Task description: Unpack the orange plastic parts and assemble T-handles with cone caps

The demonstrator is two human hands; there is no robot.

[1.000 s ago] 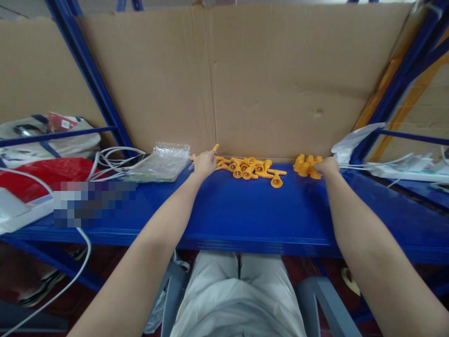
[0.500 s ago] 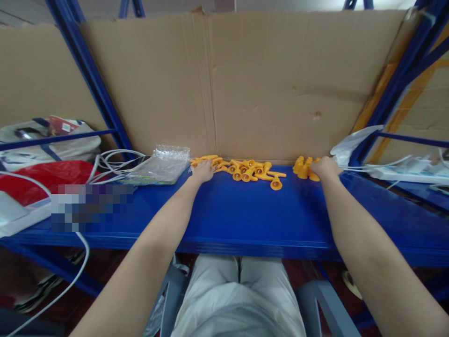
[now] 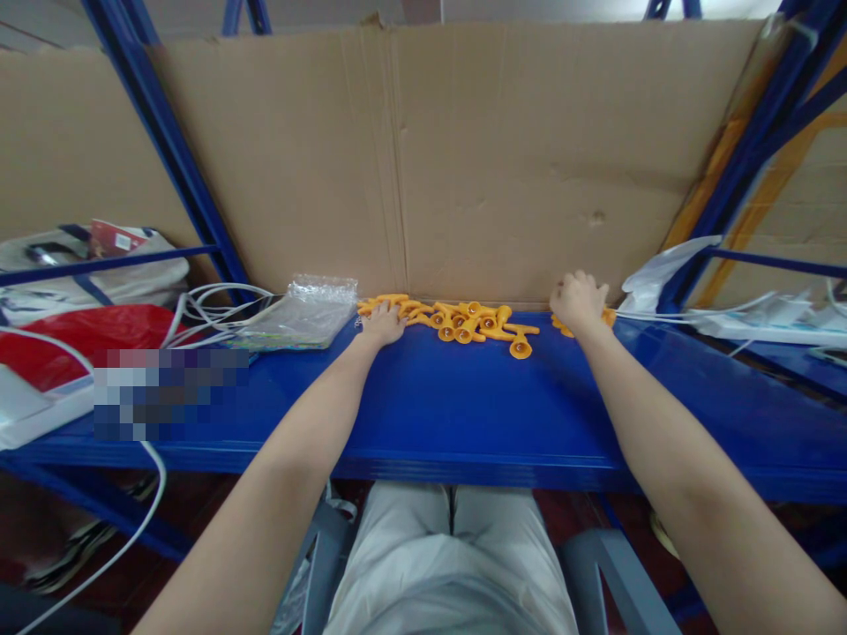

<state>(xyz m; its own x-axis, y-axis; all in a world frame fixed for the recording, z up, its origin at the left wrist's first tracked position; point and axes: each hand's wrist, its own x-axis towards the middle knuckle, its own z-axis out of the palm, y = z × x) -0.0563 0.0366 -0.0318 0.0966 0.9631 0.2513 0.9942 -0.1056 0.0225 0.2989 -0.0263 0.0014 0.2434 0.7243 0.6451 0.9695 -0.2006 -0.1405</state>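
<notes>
Behind orange pieces [image 3: 464, 336], cardboard [image 3: 476, 159] (creased), plastic packet [image 3: 311, 317] leftward

1. Along the front of the shelf [image 3: 463, 414], a hand could pass between the forearms [image 3: 318, 414].
2. Another lane runs between the orange pile [image 3: 464, 331] and the right hand [image 3: 579, 302].
3. Cardboard [image 3: 476, 159] walls off the back (it rises well above the pile).
4. A packet [image 3: 301, 319] and cables [image 3: 228, 286] crowd the left; a post [image 3: 745, 168] and cord [image 3: 662, 317] the right.
</notes>
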